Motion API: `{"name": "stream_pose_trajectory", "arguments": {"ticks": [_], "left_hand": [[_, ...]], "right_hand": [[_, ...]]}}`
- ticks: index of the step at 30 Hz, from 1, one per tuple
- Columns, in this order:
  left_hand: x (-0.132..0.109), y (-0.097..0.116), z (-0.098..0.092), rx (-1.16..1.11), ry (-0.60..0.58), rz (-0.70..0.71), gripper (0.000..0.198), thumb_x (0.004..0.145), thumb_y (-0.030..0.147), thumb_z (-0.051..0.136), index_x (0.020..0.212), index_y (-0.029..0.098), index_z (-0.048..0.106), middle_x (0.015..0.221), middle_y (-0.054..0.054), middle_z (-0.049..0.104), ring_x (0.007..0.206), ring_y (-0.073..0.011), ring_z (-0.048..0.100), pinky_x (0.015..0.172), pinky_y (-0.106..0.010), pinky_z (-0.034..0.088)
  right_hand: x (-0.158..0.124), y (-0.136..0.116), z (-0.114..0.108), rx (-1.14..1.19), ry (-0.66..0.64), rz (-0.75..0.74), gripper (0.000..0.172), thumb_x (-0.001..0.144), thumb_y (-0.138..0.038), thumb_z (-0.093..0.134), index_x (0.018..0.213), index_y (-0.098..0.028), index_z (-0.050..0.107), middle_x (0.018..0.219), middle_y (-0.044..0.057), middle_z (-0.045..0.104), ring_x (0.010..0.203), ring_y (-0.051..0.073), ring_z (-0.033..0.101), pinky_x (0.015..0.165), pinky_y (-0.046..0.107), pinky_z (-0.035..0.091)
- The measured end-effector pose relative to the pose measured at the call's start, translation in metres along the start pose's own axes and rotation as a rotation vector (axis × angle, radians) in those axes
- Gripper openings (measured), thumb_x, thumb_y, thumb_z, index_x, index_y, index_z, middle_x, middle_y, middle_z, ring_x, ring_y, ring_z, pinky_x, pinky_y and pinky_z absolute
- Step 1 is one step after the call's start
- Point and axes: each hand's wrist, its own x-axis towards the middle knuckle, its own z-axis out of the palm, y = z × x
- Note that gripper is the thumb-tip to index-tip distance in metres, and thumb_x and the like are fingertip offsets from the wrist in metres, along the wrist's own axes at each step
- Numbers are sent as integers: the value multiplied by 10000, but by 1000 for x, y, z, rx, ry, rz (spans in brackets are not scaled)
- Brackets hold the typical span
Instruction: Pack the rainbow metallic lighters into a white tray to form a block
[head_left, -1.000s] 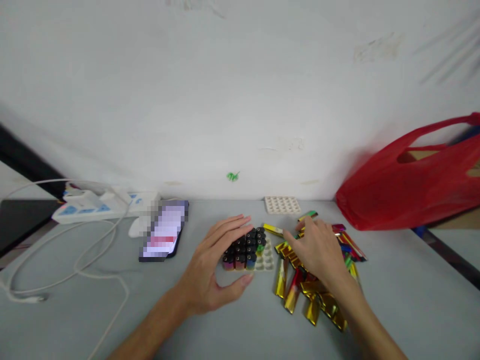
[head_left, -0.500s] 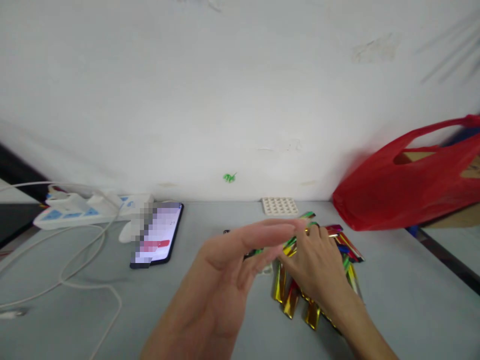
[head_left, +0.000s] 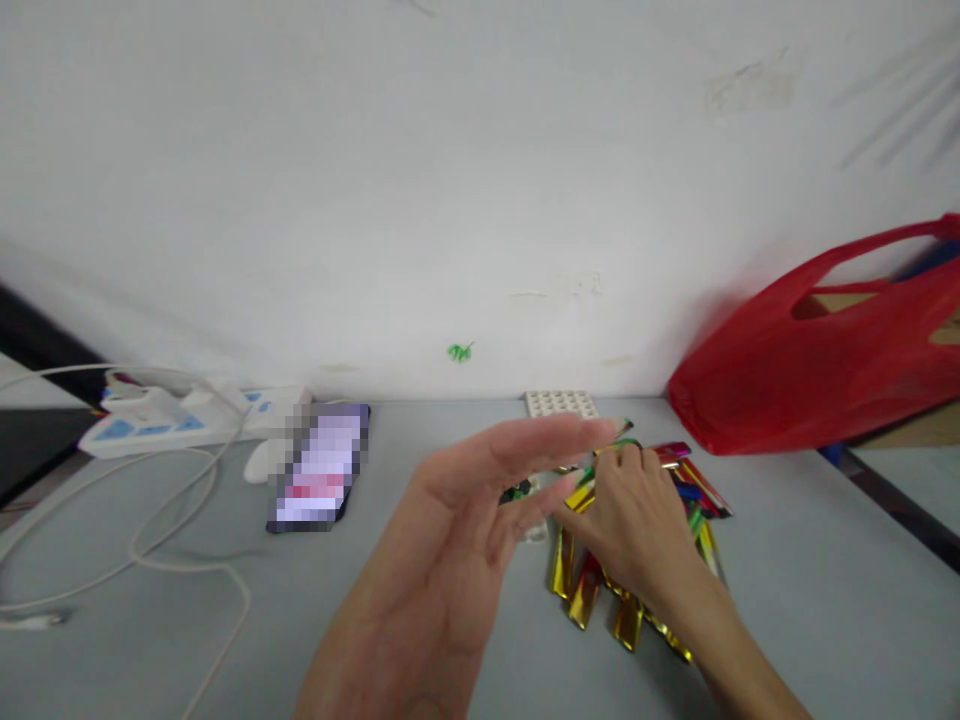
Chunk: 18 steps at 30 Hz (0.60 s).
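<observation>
My left hand is raised above the table, fingers stretched out and open, holding nothing. It hides most of the white tray of black-capped pieces; only a sliver shows past the fingers. Close to the right, my right hand rests on a pile of shiny gold and coloured foil pieces. Its fingertips are pinched on one gold-green piece, close to my left fingertips.
An empty white grid tray lies by the wall behind the pile. A red plastic bag fills the back right. A phone, a power strip and a white cable lie on the left.
My left hand has lifted off the tray of black-capped pieces and risen toward the camera, open. My right hand has closed on a gold-green piece and drawn it toward the left hand.
</observation>
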Motion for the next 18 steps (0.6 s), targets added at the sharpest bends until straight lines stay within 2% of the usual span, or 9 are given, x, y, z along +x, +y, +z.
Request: {"name": "stream_pose_trajectory", "arguments": {"ticks": [4, 8, 10, 12, 14, 16, 18], "left_hand": [[-2, 3, -6, -191, 84, -131, 675, 1147, 314, 437, 1763, 477, 215, 1669, 35, 599, 1511, -331, 623, 1065, -578, 714], [0, 1, -11, -233, 152, -143, 621, 1092, 417, 574, 1684, 466, 393, 1619, 23, 643, 1525, -393, 591, 1087, -639, 681], [-1, -6, -12, -220, 193, -113, 640, 1058, 524, 644, 1653, 406, 440, 1606, -26, 635, 1526, -407, 577, 1158, -654, 632], [-5, -20, -11, -169, 212, -87, 786, 981, 606, 757, 1648, 333, 444, 1623, -91, 582, 1534, -421, 552, 1250, -672, 545], [-11, -40, -8, -45, 222, -123, 885, 904, 540, 872, 1641, 280, 456, 1623, -132, 547, 1517, -416, 546, 1290, -668, 492], [-18, -64, -4, 43, 183, -143, 921, 837, 424, 925, 1620, 263, 468, 1598, -144, 554, 1499, -416, 544, 1286, -672, 473], [-25, -84, -1, 42, 130, -216, 895, 836, 375, 933, 1597, 279, 473, 1592, -137, 562, 1502, -399, 539, 1301, -665, 435]], "right_hand": [[3, -1, -6, 66, 13, 22, 445, 888, -614, 766, 966, -177, 734, 1007, 256, 703, 985, 460, 622, 903, 571, 481], [8, 0, -12, 314, 78, 81, 430, 840, -607, 811, 947, -204, 707, 995, 228, 706, 1021, 457, 623, 926, 574, 466], [12, 0, -16, 572, 49, 153, 464, 865, -639, 779, 1012, -205, 701, 1018, 205, 735, 1023, 436, 647, 918, 552, 471], [15, -1, -19, 919, -41, 265, 520, 903, -669, 736, 1139, -208, 691, 1032, 165, 772, 1015, 392, 679, 906, 509, 483], [20, -2, -21, 1321, -162, 369, 529, 907, -664, 733, 1184, -218, 673, 1007, 123, 795, 966, 332, 694, 867, 447, 499], [24, -4, -22, 1732, -327, 415, 457, 882, -620, 752, 1078, -216, 669, 966, 108, 794, 867, 268, 676, 799, 383, 513], [26, -4, -24, 2082, -502, 423, 355, 856, -522, 759, 988, -206, 664, 951, 108, 782, 772, 210, 632, 717, 324, 513]]}}
